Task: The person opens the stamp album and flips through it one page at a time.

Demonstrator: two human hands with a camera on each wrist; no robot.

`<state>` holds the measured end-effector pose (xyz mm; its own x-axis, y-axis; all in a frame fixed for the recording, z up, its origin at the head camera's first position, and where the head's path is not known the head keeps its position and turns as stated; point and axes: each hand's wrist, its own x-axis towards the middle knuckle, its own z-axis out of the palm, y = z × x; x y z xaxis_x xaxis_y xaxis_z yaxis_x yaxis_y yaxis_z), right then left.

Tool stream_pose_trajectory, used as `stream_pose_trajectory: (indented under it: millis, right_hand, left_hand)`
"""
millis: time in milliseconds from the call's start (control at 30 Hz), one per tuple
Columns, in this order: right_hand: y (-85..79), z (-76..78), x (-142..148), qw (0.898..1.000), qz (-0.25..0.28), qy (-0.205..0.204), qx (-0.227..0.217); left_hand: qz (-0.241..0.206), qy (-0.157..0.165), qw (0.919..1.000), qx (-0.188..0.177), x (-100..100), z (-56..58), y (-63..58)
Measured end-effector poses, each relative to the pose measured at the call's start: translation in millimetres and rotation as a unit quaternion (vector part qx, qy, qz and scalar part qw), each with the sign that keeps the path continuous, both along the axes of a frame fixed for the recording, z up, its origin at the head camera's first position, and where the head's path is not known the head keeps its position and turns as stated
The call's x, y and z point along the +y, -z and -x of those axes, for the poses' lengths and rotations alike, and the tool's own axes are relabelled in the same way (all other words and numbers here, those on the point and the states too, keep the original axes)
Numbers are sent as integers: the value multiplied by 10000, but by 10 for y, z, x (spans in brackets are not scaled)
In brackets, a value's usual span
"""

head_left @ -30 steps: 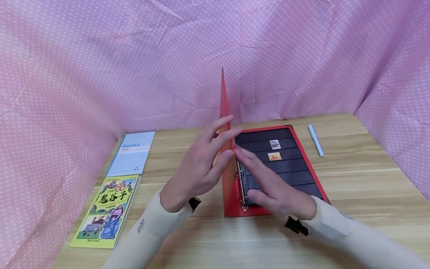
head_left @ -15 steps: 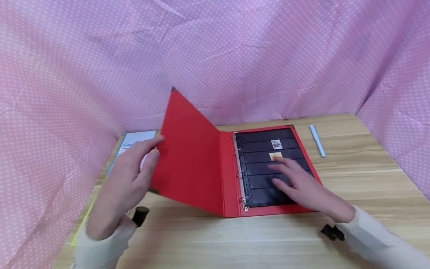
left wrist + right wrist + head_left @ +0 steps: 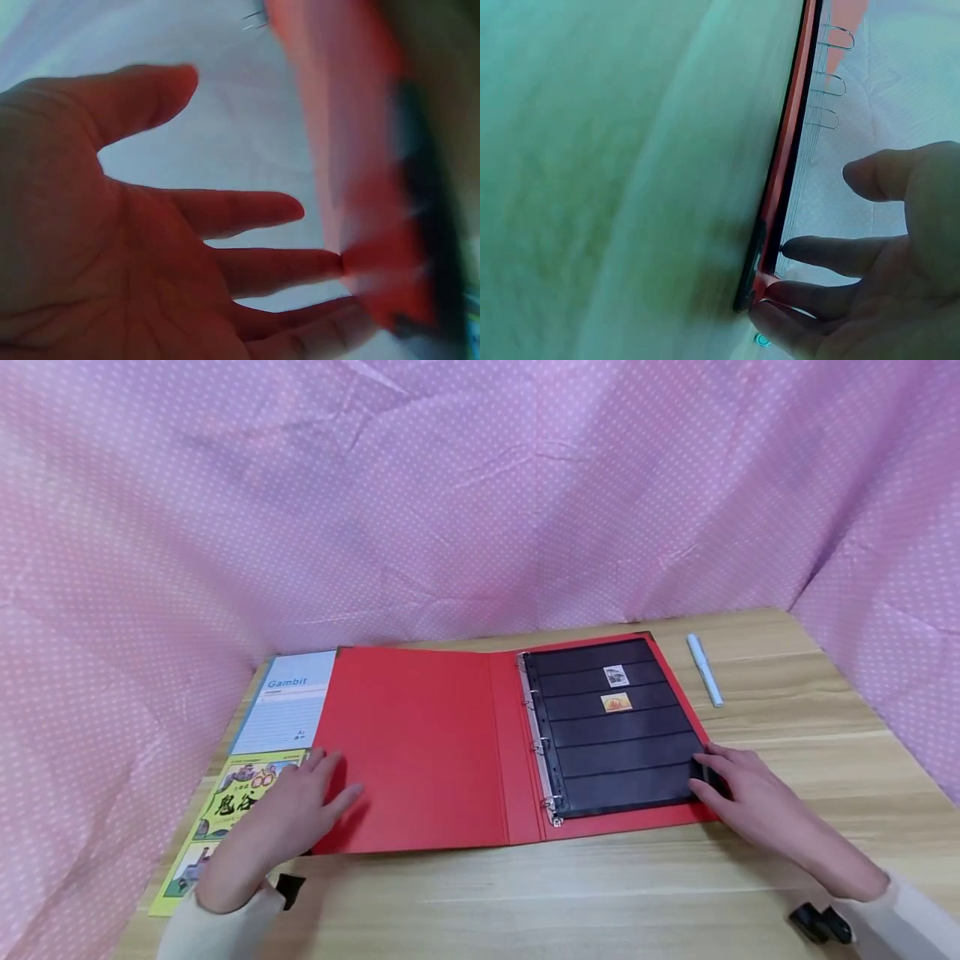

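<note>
A red ring binder point(image 3: 423, 743) lies spread open flat on the table. On its right side, black pages with pocket strips point(image 3: 618, 743) sit in metal rings point(image 3: 542, 745). The top page bears a grey stamp point(image 3: 616, 676) and an orange-yellow stamp point(image 3: 617, 702). My left hand point(image 3: 281, 818), fingers spread and relaxed, is over the left cover's outer edge; whether it touches is unclear. My right hand point(image 3: 750, 793) is at the lower right corner, its fingertips point(image 3: 799, 247) against the edge of the pages and cover, thumb apart.
A blue-white notebook point(image 3: 288, 697) labelled Gambit lies at the left, partly under the binder's cover. Below it is a yellow-green comic book point(image 3: 180, 868), partly hidden by my left arm. A light blue pen point(image 3: 705, 671) lies right of the binder. Pink dotted cloth point(image 3: 450, 527) hangs behind the table.
The red cover has swung from upright over to the left and now lies flat. My left hand moved left and down with it; my right hand moved right to the binder's lower corner.
</note>
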<state>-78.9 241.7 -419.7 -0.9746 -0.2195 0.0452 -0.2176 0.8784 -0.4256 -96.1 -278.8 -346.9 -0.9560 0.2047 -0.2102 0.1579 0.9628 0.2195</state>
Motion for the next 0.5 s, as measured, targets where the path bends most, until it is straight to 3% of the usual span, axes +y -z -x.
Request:
stream_pose_trajectory:
  millis: [200,500]
  right_hand:
    - [24,-12,-5,10000,10,22,39]
    - [17,-22,-22,10000,65,48,-5]
  left_hand:
    - [236,-213,9974,-642,28,75,318]
    - [437,-264,9958,-761,84,121,560]
